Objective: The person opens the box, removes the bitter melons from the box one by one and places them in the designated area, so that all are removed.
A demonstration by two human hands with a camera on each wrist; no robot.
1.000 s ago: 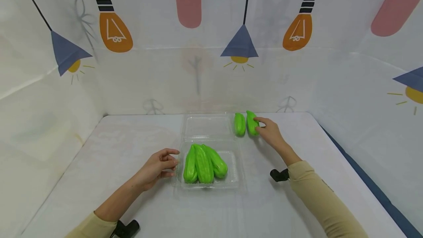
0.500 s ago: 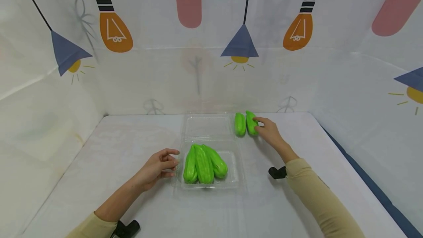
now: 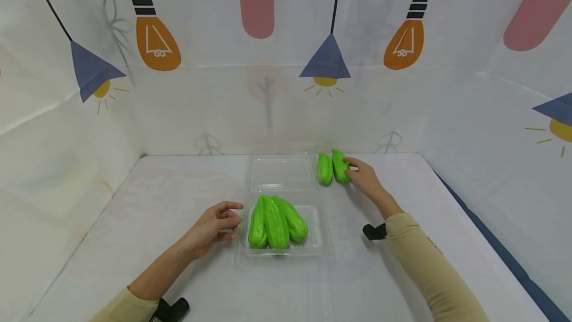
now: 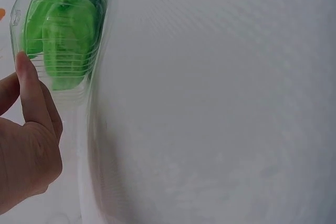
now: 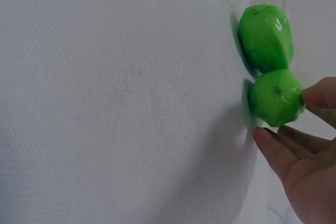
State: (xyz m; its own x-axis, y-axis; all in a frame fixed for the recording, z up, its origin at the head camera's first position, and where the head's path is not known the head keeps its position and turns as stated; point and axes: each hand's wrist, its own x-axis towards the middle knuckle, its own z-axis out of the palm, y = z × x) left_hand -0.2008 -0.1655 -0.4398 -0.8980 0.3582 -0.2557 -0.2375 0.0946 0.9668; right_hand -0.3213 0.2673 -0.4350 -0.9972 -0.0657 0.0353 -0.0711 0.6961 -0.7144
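Plainly, what matters most is that the outer green vegetable [image 3: 339, 165] lies just to the left of the right hand [image 3: 366, 178], whose fingers come at it from its right side. Its long axis runs away from the person, the far end leaning slightly left, so the fingers meet it across its length. This hand is the nearer by far; its fingers sit narrow, pinching the vegetable with the thumb against its upper side. It rests at the far part of the counter [image 3: 187, 178], touching a matching green one [image 3: 324, 169] on its left. The left hand [image 3: 210, 227] is well apart, fingers loosely bent, tips at the left edge of a clear container [image 3: 315, 217] bearing three green vegetables [image 3: 276, 222]. The pinched one looks bright green, glossy and elongated, with lengthwise ridges and a tapering far end.
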